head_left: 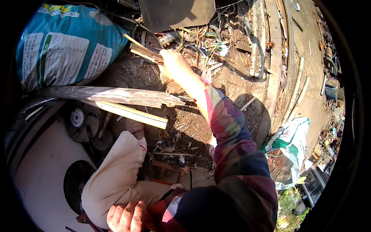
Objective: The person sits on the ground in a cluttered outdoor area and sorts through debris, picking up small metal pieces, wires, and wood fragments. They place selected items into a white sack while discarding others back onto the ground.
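My right hand (174, 65) reaches forward over the littered ground, fingers closed round the end of a split piece of wood (146, 53). A thin pale stick (133, 40) lies along that piece. Low in the picture my left hand (126, 217) is curled at my thigh; whatever its fingers hold, if anything, is hidden. Between my hands and the bag lies a weathered grey wooden pole (116, 96) with a splintered end close to my right forearm. Under it sticks out a pale yellow strip of wood (133, 115).
A full blue printed bag (69, 46) stands far left. A dark flat sheet (176, 13) lies at the far middle, a weathered plank (257, 38) right of it. To the right are two thin poles (296, 91) and a white-green bag (288, 147). A white panel with a black round grille (75, 185) is at left.
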{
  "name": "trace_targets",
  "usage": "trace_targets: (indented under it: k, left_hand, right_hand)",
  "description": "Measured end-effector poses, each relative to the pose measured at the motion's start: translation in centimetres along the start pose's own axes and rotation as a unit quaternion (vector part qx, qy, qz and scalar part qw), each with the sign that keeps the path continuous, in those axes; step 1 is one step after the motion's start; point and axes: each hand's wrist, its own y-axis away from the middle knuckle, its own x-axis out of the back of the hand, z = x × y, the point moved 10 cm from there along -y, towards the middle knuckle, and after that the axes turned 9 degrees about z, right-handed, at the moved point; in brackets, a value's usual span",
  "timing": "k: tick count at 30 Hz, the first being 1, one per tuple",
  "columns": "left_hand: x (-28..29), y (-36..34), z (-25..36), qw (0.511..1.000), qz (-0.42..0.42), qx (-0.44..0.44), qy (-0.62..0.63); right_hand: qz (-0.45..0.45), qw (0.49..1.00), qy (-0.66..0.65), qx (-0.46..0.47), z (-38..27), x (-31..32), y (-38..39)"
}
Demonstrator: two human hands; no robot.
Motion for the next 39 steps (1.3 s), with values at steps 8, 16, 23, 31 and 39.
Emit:
trace_targets:
  k: [8, 16, 23, 31, 39]
  left_hand:
    - [1.5, 4.3, 4.2, 0.997, 0.013, -0.048, 0.064]
    - [1.0, 9.8, 9.9, 0.961, -0.069, -0.234, 0.129]
    - [9.8, 18.2, 5.5, 0.907, 0.344, -0.176, 0.166]
    - [6.7, 40.6, -11.6, 0.911, 0.37, 0.183, -0.01]
    - [-4.3, 50.8, -12.3, 0.869, 0.31, 0.37, 0.111]
  right_hand:
    - [0.22, 0.96, -0.063, -0.159, 3.1, 11.8, 6.7]
    - [0.544, 0.625, -0.486, -0.277, 6.3, 21.9, 24.7]
    - [0.453, 0.497, -0.726, -0.145, -3.3, 26.1, 27.6]
    - [0.054, 0.545, -0.835, 0.043, -26.9, 29.0, 27.0]
    - [-0.168, 0.598, -0.782, 0.057, -49.2, 11.5, 35.4]
